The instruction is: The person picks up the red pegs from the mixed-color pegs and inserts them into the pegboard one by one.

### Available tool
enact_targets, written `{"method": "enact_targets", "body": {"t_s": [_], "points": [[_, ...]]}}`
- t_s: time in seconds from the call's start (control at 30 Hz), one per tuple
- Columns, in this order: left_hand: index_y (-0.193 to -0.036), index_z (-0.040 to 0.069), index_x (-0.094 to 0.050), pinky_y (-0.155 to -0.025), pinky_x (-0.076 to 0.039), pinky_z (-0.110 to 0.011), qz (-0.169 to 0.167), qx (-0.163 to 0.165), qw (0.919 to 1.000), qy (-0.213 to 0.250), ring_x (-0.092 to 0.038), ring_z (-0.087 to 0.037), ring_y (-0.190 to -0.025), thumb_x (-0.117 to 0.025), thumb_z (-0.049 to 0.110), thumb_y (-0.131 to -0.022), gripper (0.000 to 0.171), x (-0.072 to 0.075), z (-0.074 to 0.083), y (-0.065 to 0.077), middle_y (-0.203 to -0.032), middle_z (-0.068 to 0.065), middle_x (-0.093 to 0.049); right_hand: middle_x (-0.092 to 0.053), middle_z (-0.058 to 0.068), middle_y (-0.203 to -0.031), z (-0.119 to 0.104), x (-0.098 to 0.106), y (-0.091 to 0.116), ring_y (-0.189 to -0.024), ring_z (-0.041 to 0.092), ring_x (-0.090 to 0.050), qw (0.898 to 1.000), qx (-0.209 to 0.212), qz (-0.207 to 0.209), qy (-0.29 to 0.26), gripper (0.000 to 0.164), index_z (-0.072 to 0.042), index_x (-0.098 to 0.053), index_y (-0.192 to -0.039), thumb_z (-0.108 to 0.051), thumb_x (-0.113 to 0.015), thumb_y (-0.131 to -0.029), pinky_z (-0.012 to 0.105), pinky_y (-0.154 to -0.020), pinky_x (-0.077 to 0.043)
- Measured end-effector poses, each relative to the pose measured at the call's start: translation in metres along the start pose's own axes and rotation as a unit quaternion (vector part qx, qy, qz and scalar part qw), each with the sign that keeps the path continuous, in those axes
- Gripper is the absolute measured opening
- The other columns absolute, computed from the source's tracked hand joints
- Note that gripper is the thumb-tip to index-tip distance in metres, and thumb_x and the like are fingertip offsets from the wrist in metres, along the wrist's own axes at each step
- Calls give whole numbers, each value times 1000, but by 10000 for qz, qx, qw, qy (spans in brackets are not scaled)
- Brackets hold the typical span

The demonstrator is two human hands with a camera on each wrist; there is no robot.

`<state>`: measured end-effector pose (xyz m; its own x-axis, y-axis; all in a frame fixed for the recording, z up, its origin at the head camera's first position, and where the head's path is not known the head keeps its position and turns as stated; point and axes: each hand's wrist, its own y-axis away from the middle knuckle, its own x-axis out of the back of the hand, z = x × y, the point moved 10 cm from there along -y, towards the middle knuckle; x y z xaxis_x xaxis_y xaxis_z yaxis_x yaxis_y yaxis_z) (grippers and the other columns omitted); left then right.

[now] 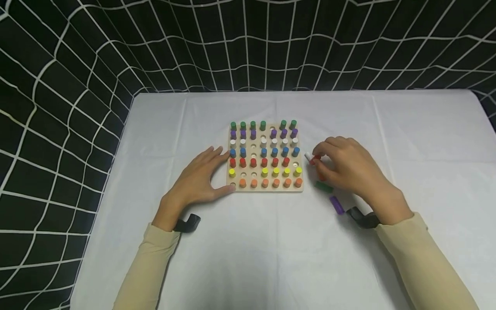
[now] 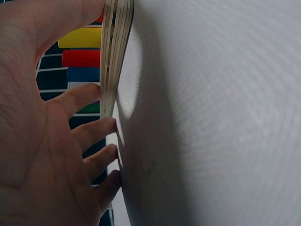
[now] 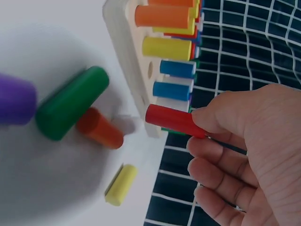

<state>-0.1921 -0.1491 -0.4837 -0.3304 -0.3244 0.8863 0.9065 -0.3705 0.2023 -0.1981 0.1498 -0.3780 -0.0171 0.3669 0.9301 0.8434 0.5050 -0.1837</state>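
Note:
A wooden pegboard (image 1: 267, 191) with rows of green, purple, white, blue, red, yellow and orange pegs lies on the table; a few holes show bare. My left hand (image 1: 199, 176) rests along its left edge, fingers spread, thumb at the near left corner. Just off the board's right side, my right hand (image 1: 342, 163) pinches a red peg (image 3: 171, 120) between thumb and index finger. Beneath that hand lie a green peg (image 3: 73, 102), an orange peg (image 3: 99, 128), a yellow peg (image 3: 121, 184) and a purple peg (image 1: 336, 205). A white peg (image 1: 308, 156) shows by the fingertips.
A white cloth (image 1: 240, 258) covers the table. Behind it and along the left hangs a white net (image 1: 248, 41) over a dark backing. Both wrists wear black camera mounts (image 1: 188, 223).

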Motion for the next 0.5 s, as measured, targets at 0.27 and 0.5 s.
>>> {"method": "enact_targets", "body": {"t_s": [0.27, 0.5], "points": [[-167, 28, -34, -137, -19, -55, 22, 3, 10000, -1, -17, -27, -168, -68, 72, -86, 99, 0, 1, -1, -178, -2, -26, -78, 7, -101, -11, -3, -11, -99, 31, -72, 9998, 147, -149, 54, 11, -10, -76, -102, -8, -74, -91, 52, -100, -56], [-167, 28, -34, -137, -19, -54, 19, -15, 10000, 4, -16, -27, -168, -67, 72, -86, 99, -1, 2, -1, -178, -2, -26, -77, 6, -96, -22, -7, -21, -93, 28, -72, 9989, 434, -147, 104, 8, -9, -77, -100, -9, -76, -92, 50, -97, -58]]}}
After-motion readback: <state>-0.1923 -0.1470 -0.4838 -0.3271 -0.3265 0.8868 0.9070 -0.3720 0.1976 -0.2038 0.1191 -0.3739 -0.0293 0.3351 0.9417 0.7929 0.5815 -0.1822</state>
